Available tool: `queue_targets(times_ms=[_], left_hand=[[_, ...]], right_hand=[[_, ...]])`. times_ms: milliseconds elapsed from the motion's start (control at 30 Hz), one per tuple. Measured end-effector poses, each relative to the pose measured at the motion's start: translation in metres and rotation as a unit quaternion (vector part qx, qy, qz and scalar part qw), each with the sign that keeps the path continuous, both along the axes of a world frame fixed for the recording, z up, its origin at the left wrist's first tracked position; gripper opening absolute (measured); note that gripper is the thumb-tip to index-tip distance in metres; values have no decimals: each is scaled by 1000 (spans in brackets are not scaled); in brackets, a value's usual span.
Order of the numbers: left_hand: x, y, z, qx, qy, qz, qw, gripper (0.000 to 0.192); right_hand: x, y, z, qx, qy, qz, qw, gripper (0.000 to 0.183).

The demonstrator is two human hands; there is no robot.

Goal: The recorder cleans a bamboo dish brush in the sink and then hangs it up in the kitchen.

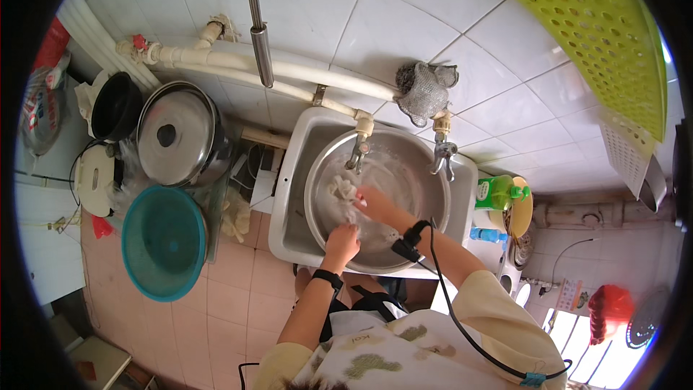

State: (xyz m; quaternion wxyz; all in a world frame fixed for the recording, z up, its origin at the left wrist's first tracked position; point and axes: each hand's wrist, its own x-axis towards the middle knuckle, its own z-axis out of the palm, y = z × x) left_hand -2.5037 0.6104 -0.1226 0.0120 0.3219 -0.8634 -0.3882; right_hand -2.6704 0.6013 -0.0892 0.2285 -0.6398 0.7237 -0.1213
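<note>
A wide round metal basin (pixel 444 211) sits inside a pale sink (pixel 281 227), with whitish, wet-looking streaks on its floor. Inside it, my right hand (pixel 373 203) has its fingers closed at the edge of a crumpled pale cloth (pixel 342 188). My left hand (pixel 342 244) is curled just inside the near-left part of the basin, close below the cloth. What its fingers touch is hidden. A metal tap (pixel 355 157) hangs over the basin's far side. To its right, a second tap (pixel 445 157) reaches over the rim.
A grey mesh bag (pixel 425 92) hangs on the pipe. Right of the sink stand a green dish-soap bottle (pixel 494 193) and a blue-labelled bottle (pixel 487 235). On the left are a lidded steel pot (pixel 176 138), a black pot (pixel 116 107) and a teal plastic basket (pixel 165 244). A black cable (pixel 446 298) runs along my right arm.
</note>
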Motion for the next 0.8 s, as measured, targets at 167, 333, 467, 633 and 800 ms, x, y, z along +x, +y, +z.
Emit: queue_targets(times_ms=[167, 333, 467, 633, 800], left_hand=[[1, 5, -18, -55, 32, 0, 998, 20], [4, 3, -10, -33, -47, -59, 997, 15], [6, 7, -14, 53, -26, -42, 997, 13], [5, 11, -4, 83, -30, -56, 995, 14], [4, 2, 3, 118, -68, -57, 989, 14]], right_hand=[[26, 24, -15, 72, -203, 29, 976, 16], [38, 13, -69, 40, -133, 30, 990, 10], [35, -5, -92, 92, 34, -40, 994, 7], [21, -43, -94, 71, 22, -49, 996, 10], [-2, -62, -94, 28, -59, -190, 980, 19]])
